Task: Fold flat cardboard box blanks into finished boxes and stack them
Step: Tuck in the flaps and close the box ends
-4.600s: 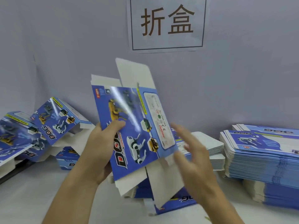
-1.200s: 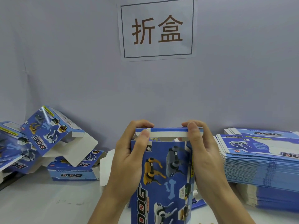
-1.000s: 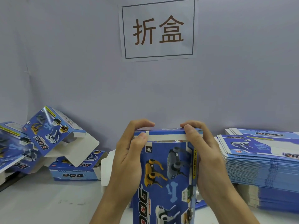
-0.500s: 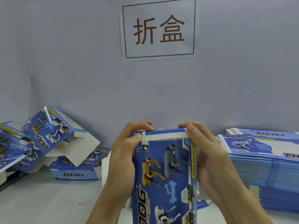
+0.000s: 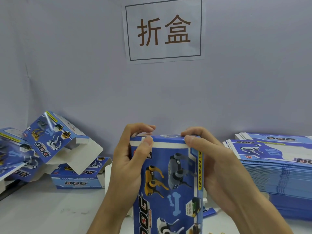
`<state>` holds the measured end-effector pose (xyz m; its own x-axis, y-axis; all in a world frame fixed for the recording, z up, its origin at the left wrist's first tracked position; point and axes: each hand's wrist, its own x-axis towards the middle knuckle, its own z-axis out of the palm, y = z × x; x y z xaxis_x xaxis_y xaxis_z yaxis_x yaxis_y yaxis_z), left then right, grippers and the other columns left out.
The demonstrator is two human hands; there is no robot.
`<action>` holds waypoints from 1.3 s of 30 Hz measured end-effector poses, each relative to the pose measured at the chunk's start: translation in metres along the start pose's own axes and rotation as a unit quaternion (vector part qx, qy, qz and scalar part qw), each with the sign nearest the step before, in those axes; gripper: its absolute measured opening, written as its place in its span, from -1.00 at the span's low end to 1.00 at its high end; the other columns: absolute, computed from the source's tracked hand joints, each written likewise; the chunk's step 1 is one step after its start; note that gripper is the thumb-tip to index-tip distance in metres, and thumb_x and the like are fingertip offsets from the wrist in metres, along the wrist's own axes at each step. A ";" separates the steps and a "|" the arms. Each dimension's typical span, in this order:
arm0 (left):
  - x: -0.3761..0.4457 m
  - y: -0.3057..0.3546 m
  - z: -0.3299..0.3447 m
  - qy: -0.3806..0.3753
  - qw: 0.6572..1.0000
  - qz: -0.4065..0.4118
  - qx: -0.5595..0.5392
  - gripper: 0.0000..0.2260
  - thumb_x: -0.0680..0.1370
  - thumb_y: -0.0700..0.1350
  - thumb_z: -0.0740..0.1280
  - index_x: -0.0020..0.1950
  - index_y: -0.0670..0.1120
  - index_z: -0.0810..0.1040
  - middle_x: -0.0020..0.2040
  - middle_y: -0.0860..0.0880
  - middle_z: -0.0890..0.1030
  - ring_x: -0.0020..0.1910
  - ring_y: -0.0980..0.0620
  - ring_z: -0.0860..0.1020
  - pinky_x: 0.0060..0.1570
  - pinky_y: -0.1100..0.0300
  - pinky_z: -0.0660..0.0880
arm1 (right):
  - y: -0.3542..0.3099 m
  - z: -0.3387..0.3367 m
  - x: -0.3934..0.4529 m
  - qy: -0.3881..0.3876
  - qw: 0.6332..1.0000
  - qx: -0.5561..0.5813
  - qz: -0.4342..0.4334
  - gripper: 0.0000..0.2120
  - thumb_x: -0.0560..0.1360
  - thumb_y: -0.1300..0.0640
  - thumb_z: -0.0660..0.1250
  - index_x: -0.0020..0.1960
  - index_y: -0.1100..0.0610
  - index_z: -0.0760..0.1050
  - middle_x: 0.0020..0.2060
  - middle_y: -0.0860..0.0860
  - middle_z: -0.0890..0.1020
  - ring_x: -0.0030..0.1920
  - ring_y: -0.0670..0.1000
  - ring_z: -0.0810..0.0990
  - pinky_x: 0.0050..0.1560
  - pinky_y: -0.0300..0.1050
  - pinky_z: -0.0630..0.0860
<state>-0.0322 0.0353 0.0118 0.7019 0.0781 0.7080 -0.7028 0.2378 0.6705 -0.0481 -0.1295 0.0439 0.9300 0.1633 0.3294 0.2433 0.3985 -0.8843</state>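
Blue toy-dog box (image 5: 168, 179), upright at centre, long axis vertical, top flap (image 5: 162, 141) folded over with a white edge showing. Gripped at both upper corners: left hand (image 5: 130, 159) and right hand (image 5: 214, 166) equally near, fingers (image 5: 148, 141) curled onto the flap, thumbs in front. Probably closing the top end. Flat blanks stack (image 5: 276, 171) at right; folded boxes (image 5: 55, 141) at left on white surface (image 5: 42, 213); printed sign (image 5: 163, 29) on grey wall
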 end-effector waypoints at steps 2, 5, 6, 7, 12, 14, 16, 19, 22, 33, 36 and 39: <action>0.000 0.001 0.002 0.006 1.000 -0.003 0.009 -0.89 0.49 0.04 0.36 -0.06 0.04 0.57 0.15 0.05 0.64 0.02 -0.05 0.70 -0.29 0.16 0.64 | -0.003 0.004 0.006 -0.002 0.999 -0.039 -0.003 -0.86 0.50 0.41 0.29 -0.16 0.22 0.44 -0.50 -0.13 0.62 -0.45 -0.16 0.65 -0.51 -0.33 0.50; 0.001 0.005 0.001 -0.003 1.000 0.003 0.005 -0.83 0.50 0.11 0.42 -0.08 0.02 0.59 0.20 0.06 0.62 0.05 -0.03 0.69 -0.26 0.15 0.65 | -0.004 0.000 0.007 -0.032 0.990 -0.137 -0.026 -0.69 0.60 0.49 0.06 -0.22 0.21 0.37 -0.62 -0.18 0.53 -0.58 -0.25 0.54 -0.57 -0.41 0.39; 0.001 0.006 0.001 -0.015 1.000 0.010 0.005 -0.82 0.51 0.13 0.41 -0.07 0.04 0.59 0.22 0.06 0.61 0.08 -0.02 0.68 -0.24 0.13 0.65 | -0.006 0.000 0.008 -0.037 0.985 -0.166 -0.030 -0.66 0.61 0.50 0.04 -0.21 0.17 0.37 -0.63 -0.17 0.52 -0.59 -0.25 0.53 -0.57 -0.43 0.38; 0.001 0.007 0.001 -0.028 1.000 0.013 0.005 -0.80 0.49 0.16 0.39 -0.06 0.05 0.60 0.24 0.07 0.60 0.13 -0.02 0.66 -0.22 0.12 0.66 | -0.008 0.004 0.010 -0.027 0.984 -0.173 -0.032 -0.62 0.61 0.50 0.01 -0.19 0.12 0.38 -0.64 -0.16 0.52 -0.60 -0.26 0.52 -0.56 -0.44 0.36; -0.001 0.005 0.006 -0.065 0.998 0.015 0.007 -0.65 0.45 0.31 0.34 -0.02 0.06 0.60 0.26 0.13 0.57 0.25 0.03 0.59 -0.18 0.13 0.66 | -0.017 -0.001 0.021 0.005 0.985 -0.168 -0.029 -0.49 0.60 0.55 -0.04 -0.05 -0.05 0.38 -0.48 0.06 0.41 -0.55 -0.31 0.49 -0.33 -0.44 0.39; -0.001 0.002 0.009 -0.058 0.998 0.022 0.002 -0.65 0.46 0.29 0.32 -0.03 0.04 0.63 0.27 0.14 0.57 0.27 0.03 0.58 -0.17 0.15 0.66 | -0.018 -0.009 0.016 0.052 0.996 -0.070 -0.027 -0.49 0.61 0.54 0.00 -0.11 -0.05 0.38 -0.36 0.04 0.36 -0.51 -0.35 0.50 -0.27 -0.42 0.39; -0.001 0.000 0.009 -0.054 0.998 0.021 0.006 -0.61 0.46 0.33 0.33 -0.01 0.05 0.66 0.30 0.13 0.56 0.31 -0.04 0.55 -0.17 0.12 0.66 | -0.011 -0.009 0.015 0.043 0.994 -0.097 -0.016 -0.50 0.62 0.54 -0.04 -0.12 0.00 0.40 -0.48 0.07 0.41 -0.58 -0.27 0.50 -0.38 -0.41 0.40; -0.001 -0.003 0.009 -0.045 0.999 0.025 0.013 -0.59 0.48 0.35 0.30 -0.01 0.05 0.68 0.31 0.12 0.57 0.33 -0.02 0.53 -0.17 0.16 0.65 | 0.004 -0.007 0.015 0.032 0.993 -0.108 -0.023 -0.60 0.64 0.42 0.00 -0.26 0.15 0.42 -0.54 0.02 0.55 -0.52 -0.11 0.58 -0.47 -0.26 0.48; -0.003 -0.004 0.013 -0.022 0.998 0.049 0.037 -0.58 0.52 0.30 0.26 -0.03 0.00 0.70 0.27 0.13 0.60 0.29 0.09 0.55 -0.19 0.30 0.61 | 0.019 -0.011 0.003 0.026 0.995 -0.067 -0.069 -0.76 0.57 0.14 0.21 -0.25 0.05 0.49 -0.30 0.05 0.60 -0.24 0.10 0.65 -0.22 -0.01 0.49; -0.006 -0.002 0.012 0.015 0.999 -0.029 -0.026 -0.71 0.56 -0.01 0.18 0.14 0.04 0.66 0.12 -0.02 0.69 0.08 -0.06 0.68 -0.19 0.13 0.66 | 0.015 -0.007 0.013 0.046 0.993 -0.085 -0.066 -0.82 0.54 0.13 0.20 -0.20 0.09 0.51 -0.18 0.16 0.65 0.00 0.28 0.65 -0.08 0.02 0.55; 0.004 0.002 0.013 -0.035 0.996 -0.039 0.074 -0.73 0.58 -0.11 0.13 0.09 -0.09 0.61 0.07 -0.06 0.65 0.11 0.01 0.64 -0.18 0.23 0.64 | 0.027 -0.009 0.001 0.033 0.996 -0.049 -0.071 -0.69 0.61 0.15 0.06 -0.19 -0.01 0.51 -0.22 0.18 0.67 -0.21 0.18 0.67 -0.19 0.06 0.53; 0.006 0.004 0.006 -0.079 0.985 -0.007 0.154 -0.77 0.57 -0.24 0.12 -0.01 -0.12 0.58 0.10 -0.05 0.58 0.16 0.03 0.54 -0.07 0.46 0.47 | 0.028 -0.011 0.004 0.061 0.994 -0.060 -0.063 -0.67 0.63 0.14 0.07 -0.21 -0.02 0.52 -0.24 0.16 0.66 -0.28 0.12 0.66 -0.25 0.00 0.53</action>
<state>-0.0315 0.0311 0.0195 0.7019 -0.0803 0.7077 -0.7122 -0.0686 0.6986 -0.0345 -0.1279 0.0169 0.9149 0.0057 0.4037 0.3840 0.2962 -0.8745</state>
